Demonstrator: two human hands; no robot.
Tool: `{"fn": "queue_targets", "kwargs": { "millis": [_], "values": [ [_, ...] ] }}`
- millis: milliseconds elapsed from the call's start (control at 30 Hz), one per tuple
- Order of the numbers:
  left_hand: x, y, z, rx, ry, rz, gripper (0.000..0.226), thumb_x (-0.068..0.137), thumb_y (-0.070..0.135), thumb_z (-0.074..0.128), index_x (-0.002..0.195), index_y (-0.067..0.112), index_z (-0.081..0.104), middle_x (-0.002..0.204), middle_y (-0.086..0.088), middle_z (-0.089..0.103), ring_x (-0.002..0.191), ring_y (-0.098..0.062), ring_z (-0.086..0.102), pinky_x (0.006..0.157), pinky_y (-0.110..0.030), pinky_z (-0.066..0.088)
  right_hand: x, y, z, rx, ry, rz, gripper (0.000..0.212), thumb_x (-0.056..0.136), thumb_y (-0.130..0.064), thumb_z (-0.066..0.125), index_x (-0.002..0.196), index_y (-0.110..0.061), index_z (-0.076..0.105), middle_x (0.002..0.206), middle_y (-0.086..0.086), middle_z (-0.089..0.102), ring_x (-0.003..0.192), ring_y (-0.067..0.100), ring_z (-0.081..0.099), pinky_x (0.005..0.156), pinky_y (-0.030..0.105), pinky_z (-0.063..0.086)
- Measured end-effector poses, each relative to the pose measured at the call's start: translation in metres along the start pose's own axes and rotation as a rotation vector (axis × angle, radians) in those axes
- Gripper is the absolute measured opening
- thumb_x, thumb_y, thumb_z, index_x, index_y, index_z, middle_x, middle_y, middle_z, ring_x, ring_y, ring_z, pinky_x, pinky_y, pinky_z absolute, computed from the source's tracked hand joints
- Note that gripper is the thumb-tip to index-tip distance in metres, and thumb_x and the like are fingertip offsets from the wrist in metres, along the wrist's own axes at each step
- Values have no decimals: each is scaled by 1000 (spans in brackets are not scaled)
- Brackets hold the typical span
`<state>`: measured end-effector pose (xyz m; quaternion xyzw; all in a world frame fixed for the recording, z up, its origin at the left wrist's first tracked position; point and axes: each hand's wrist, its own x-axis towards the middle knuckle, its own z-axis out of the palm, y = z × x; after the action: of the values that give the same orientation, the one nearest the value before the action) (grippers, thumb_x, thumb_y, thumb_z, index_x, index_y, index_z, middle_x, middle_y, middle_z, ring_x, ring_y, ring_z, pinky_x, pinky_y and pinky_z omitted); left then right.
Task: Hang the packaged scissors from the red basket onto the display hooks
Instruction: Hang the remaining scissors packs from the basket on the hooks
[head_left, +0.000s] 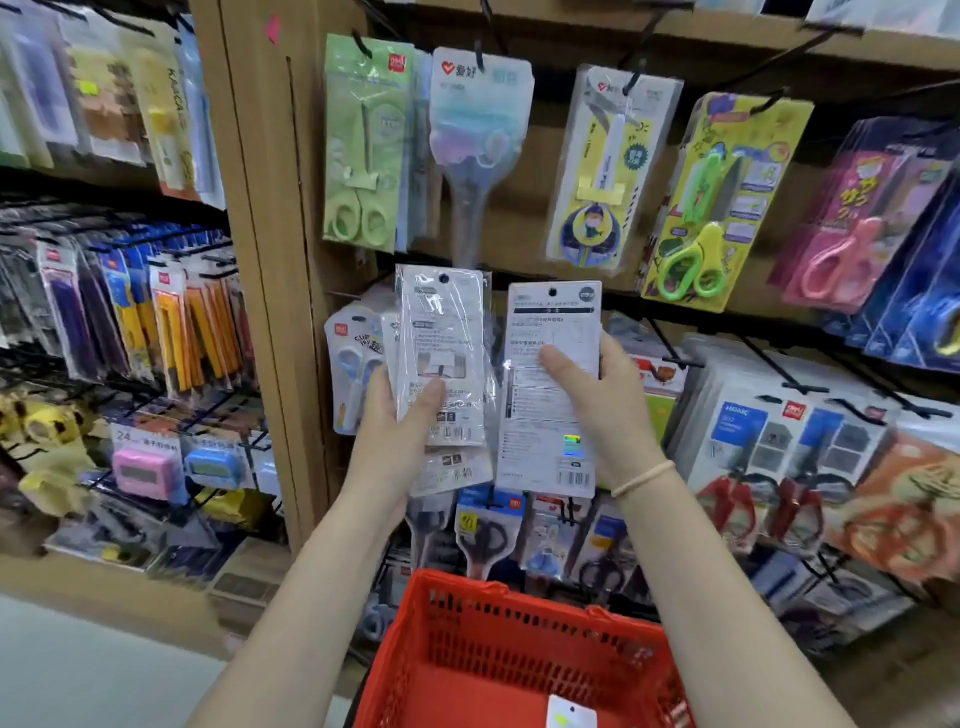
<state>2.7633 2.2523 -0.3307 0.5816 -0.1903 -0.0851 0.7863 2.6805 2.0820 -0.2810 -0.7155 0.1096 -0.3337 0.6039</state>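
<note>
Packaged scissors: one pack lies in the red basket at 6 o'clock. Above, the left hand grips a stack of packs, backs facing the camera; the right hand grips a single pack just beside it. Display hooks at 12 o'clock carry hanging scissors.

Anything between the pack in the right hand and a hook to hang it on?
Nothing solid blocks it, but every hook in view near the white pack held by the right hand already carries packs, such as the blue-handled scissors pack straight above. No bare hook shows.
</note>
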Motion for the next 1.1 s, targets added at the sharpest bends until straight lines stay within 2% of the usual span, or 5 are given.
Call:
{"fn": "queue_targets", "kwargs": {
  "millis": [133, 367, 567, 767, 1100],
  "values": [
    [-25, -26, -1, 124, -43, -47, 59, 98, 49, 63, 149, 51, 34, 154, 24, 43, 143, -4, 40, 121, -44, 33, -26, 22, -1, -118, 49, -25, 18, 98, -16, 65, 106, -32, 66, 103, -20, 70, 90, -10, 65, 77, 11, 51],
    [-51, -52, 8, 160, -53, -130, 44, 100, 31, 67, 137, 44, 48, 131, 21, 65, 124, -4, 60, 112, -45, 46, -56, 50, 18, -175, -4, 114, 30, 105, -37, 48, 87, -18, 62, 88, -8, 59, 85, 3, 55, 78, 27, 41],
    [-58, -57, 18, 70, -26, -179, 41, 101, 14, 63, 136, 30, 51, 124, 10, 70, 118, -11, 66, 103, -37, 53, -68, 68, 18, -171, -86, 165, 36, 109, -29, 39, 136, -17, 61, 125, -7, 57, 121, 9, 51, 100, 17, 36],
    [-61, -61, 23, 74, -104, -244, 87, 74, 85, 62, 147, 42, 41, 143, 17, 58, 134, -8, 54, 115, -46, 41, -73, 91, 17, -250, 52, 219, 46, 99, -38, 61, 140, -16, 55, 122, 4, 48, 113, 12, 52, 107, 20, 37],
    [-63, -71, 14, 42, -137, -307, 68, 85, 25, 82, 145, 31, 50, 133, 8, 68, 122, -12, 65, 112, -45, 47, -72, 93, 1, 9, 85, 262, 23, 89, -26, 77, 105, -13, 66, 102, 14, 70, 91, 17, 63, 86, 40, 53]
  ]
}}
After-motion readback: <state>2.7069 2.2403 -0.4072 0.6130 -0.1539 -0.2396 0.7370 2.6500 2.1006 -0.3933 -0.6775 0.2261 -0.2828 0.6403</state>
